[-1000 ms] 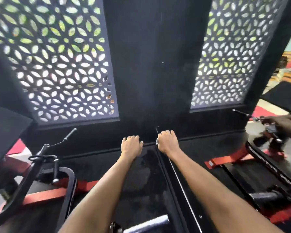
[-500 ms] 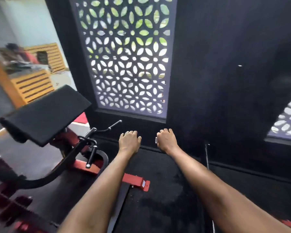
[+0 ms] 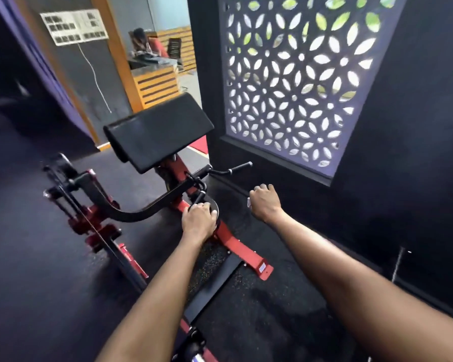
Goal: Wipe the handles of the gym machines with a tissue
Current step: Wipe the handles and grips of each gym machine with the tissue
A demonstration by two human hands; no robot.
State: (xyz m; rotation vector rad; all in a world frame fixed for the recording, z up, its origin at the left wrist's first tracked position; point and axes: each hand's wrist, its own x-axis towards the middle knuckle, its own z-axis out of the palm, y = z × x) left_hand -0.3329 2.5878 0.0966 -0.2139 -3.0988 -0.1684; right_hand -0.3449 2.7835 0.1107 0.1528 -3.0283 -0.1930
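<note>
The tissue [image 3: 248,202] shows only as a small white scrap at the thumb side of the right hand [image 3: 265,204], which is curled into a fist around it; most of it is hidden inside the fist. It is judged light, soft and easily torn or shed, so it is best kept bunched against the palm, with a pad of it pressed flat to the metal when wiping. The right hand hangs in the air above the dark floor mat [image 3: 259,304], just right of the machine and touching none of it, forearm stretched forward. The left hand [image 3: 199,218] is lower and further left, knuckles up, fingers curled over the near handle [image 3: 199,198] at the front of the red-framed curl machine [image 3: 236,246]; whether the thumb closes beneath cannot be told. A second, straight grip [image 3: 239,167] projects toward the patterned wall screen [image 3: 293,82], beyond the right hand and apart from it. The handles are judged rigid, fixed steel, possibly with slick grips, and need firm wiping around their full girth. The black arm pad [image 3: 157,129] stands above and behind both handles. No wiping contact is yet made by the tissue.
</note>
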